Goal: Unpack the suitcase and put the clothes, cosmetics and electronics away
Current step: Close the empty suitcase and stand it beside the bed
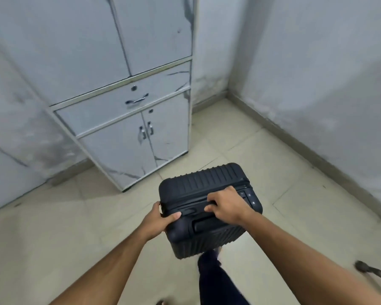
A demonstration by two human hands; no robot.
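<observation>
A black ribbed hard-shell suitcase (207,183) stands upright and closed on the tiled floor in front of me. My left hand (161,219) grips its top left corner, thumb over the edge. My right hand (227,205) is closed around the carry handle on top of the case. The telescopic handle sits retracted between my hands. A combination lock shows at the case's right side. Its contents are hidden.
A white marble-pattern cabinet (123,111) stands behind the suitcase, with upper doors, one drawer and two lower doors, all closed. Grey walls meet in a corner at the right. My dark trouser leg (213,280) is below the case. A chair base (374,272) pokes in at bottom right.
</observation>
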